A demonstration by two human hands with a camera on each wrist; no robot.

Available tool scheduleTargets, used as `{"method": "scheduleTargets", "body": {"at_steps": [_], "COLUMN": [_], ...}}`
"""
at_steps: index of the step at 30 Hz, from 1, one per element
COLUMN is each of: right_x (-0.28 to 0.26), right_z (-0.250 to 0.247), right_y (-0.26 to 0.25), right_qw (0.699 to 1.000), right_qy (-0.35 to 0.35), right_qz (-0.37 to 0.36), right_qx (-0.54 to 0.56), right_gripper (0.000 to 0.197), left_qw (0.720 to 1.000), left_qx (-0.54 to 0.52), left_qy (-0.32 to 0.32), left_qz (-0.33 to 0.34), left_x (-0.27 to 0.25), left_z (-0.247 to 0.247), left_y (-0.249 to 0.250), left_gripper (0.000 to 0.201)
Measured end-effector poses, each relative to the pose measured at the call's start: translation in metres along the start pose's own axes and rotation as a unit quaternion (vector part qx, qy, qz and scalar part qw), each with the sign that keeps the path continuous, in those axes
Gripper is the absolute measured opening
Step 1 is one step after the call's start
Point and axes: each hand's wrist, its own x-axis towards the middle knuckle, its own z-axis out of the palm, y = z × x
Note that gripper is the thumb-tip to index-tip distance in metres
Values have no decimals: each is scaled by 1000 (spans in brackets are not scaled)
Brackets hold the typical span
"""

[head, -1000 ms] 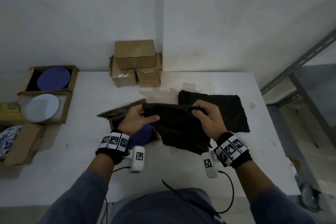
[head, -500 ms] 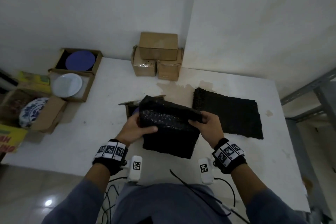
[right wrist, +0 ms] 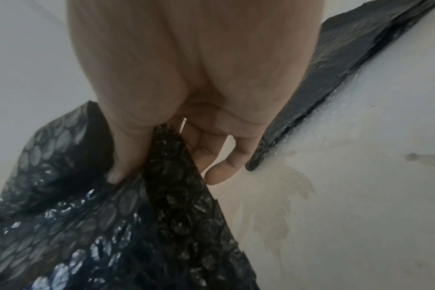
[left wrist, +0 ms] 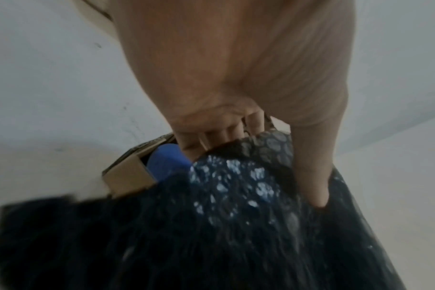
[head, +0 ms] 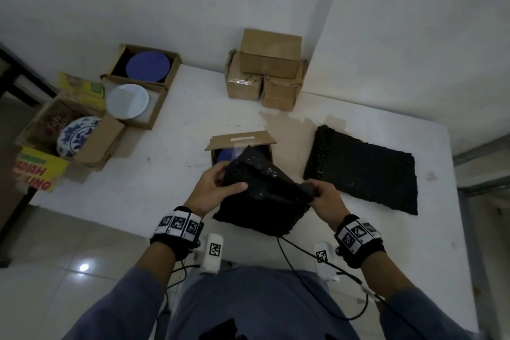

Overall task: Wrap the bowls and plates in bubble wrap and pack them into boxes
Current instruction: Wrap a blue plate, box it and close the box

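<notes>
The black bubble-wrap sheet [head: 262, 196] hung in the air between both hands, above the table's near edge, at six o'clock from the small open cardboard box [head: 240, 143] that held a round blue plate [head: 225, 156]. The left hand [head: 214, 188] pinched the sheet's upper left edge, thumb on top and fingers curled behind. The right hand [head: 324, 199] pinched its right corner between thumb and fingers. A stack of more black bubble wrap [head: 361, 171] lay on the white table [head: 179, 124] at three o'clock from the box. The sheet looked slick and floppy, so a corner could probably slip from either pinch. Its sagging lower edge could also snag the box's raised flap and drag the box.
</notes>
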Motion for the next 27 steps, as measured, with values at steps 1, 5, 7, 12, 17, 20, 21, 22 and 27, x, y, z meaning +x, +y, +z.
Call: {"method": "scheduleTargets", "body": {"at_steps": [1,5,7,12,17,20,21,22,27], "right_x": [-3,-15,-22,-35,-33,-27,-24,-20,-3], "right_z": [-2,-13,-21,-33,-26,-17,-14,-10,9], "right_y": [2,11,13,18,0,-16,-22,-27,-45], "right_qw": [1000,999,998,993,996,997,998,997,998], "right_qy": [-6,-32,-35,-8,4,-12,-20,-30,-59], "right_qz": [-1,12,37,87,38,3,-7,-13,-35], "right_qx": [2,8,31,74,78,71,67,63,16], "right_gripper": [24,18,15,21,20,17,16,16,17], "left_qw": [1000,996,996,993,990,979,973,964,939], "left_qx": [-6,49,63,41,94,167,193,220,308], "left_qy": [-5,-76,-61,-10,-26,-67,-88,-107,-118], "left_qz": [2,9,27,107,102,92,96,101,98], "left_x": [4,16,19,37,45,40,38,37,38], "left_z": [1,3,4,-3,-10,-8,-7,-7,-16], "left_y": [2,5,8,27,33,29,28,26,22], "left_gripper": [56,83,94,86,92,104,110,117,125]}}
